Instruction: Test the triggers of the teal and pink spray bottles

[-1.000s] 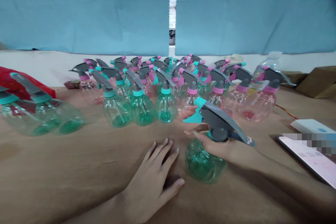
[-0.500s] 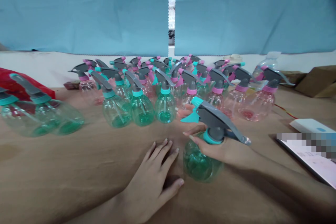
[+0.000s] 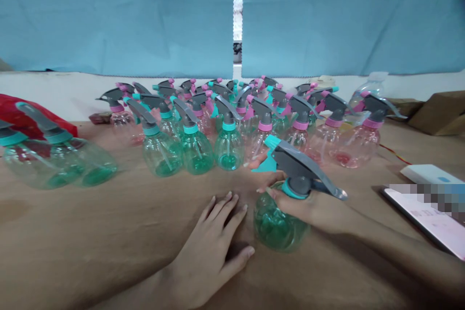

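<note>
So the right hand has its fingers wrapped round the neck of a green spray bottle with a grey and teal trigger head, on the near side a bit right of the middle, nozzle pointing left. The left hand is just chilling palm down on the surface, left of that bottle, fingers loosely spread. Far side's a whole crowd of green bottles and pink bottles, plus a green pair over left and a phone near the right edge.
</note>
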`<action>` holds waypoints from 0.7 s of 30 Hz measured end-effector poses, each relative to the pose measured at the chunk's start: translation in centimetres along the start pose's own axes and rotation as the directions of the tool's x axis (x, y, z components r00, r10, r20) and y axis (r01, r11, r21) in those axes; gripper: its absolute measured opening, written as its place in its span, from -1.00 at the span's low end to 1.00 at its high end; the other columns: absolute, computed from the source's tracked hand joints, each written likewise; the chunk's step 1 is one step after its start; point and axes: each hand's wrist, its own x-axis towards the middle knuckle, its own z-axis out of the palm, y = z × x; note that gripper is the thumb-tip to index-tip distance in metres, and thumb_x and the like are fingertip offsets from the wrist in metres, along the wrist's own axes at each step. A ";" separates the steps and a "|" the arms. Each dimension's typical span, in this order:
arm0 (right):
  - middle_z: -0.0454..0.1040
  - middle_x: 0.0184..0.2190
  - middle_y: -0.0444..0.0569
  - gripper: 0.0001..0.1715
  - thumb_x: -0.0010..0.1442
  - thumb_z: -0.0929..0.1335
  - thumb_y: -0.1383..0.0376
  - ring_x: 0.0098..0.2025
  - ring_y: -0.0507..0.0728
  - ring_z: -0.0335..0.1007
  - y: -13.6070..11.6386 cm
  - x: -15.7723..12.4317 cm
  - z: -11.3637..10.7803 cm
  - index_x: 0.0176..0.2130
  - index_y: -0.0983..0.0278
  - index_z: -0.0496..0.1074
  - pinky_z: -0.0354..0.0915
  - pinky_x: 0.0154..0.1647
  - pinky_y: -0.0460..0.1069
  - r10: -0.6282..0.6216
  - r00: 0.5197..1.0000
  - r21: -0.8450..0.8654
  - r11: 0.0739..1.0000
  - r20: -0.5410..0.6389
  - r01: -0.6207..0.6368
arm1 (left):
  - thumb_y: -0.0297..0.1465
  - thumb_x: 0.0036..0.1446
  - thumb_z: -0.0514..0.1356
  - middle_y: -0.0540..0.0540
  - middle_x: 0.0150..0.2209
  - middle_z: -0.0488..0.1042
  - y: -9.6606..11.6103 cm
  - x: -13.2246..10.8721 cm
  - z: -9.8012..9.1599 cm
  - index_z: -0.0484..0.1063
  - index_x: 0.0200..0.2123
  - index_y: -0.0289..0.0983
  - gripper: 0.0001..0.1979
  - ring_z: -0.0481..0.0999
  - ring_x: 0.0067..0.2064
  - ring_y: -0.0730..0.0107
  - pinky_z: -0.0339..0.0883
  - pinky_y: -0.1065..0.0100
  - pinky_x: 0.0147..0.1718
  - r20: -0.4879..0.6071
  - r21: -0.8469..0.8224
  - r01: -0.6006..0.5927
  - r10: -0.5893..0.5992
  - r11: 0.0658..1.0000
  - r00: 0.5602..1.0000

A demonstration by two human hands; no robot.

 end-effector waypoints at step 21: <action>0.54 -0.16 -0.09 -0.63 0.11 0.29 0.27 -0.11 0.18 0.49 -2.1 0.5 2.1 -0.05 0.07 0.40 0.46 -0.16 0.08 -0.091 0.995 0.115 0.990 0.039 0.086 | -0.24 0.16 0.17 -0.18 0.15 0.26 1.1 -0.8 -1.6 -0.03 0.21 -0.16 -0.38 0.31 0.15 0.13 0.27 0.10 0.09 -0.107 -0.391 0.115 -0.170 0.913 0.980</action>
